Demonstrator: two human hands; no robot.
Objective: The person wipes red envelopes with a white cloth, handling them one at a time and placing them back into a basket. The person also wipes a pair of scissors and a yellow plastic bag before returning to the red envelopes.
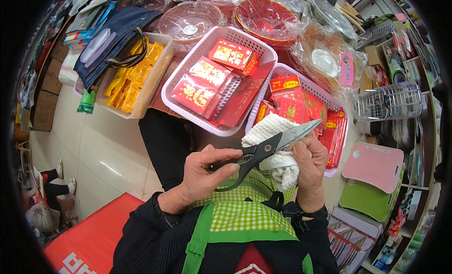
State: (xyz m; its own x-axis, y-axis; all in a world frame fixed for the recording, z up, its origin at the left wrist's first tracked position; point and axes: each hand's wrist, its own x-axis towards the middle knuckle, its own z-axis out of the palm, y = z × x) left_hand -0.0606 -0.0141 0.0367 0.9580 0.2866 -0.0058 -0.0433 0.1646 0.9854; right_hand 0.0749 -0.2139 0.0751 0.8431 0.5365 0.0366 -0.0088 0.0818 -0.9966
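A pair of black-handled scissors [265, 147] is held over my lap, its blades together and pointing up to the right. My left hand [206, 173] grips the handle loops between thumb and fingers. In my right hand [310, 161] is a white terry cloth [282, 168], bunched beneath the scissors, with thumb and fingers close to the lower side of the blades. Part of the cloth spreads behind the blades. Under both hands lies a green-and-white checked apron [247, 217].
Ahead, one pink basket [219, 129] and another pink basket [332, 173] hold red envelope packs. A plastic bin [134, 113] holds yellow packets beside a navy bag [116, 33]. Wrapped trays [190, 23] stand behind. At right are lap-desk boards [374, 166] and shelves; a seated person [44, 214] is at far left.
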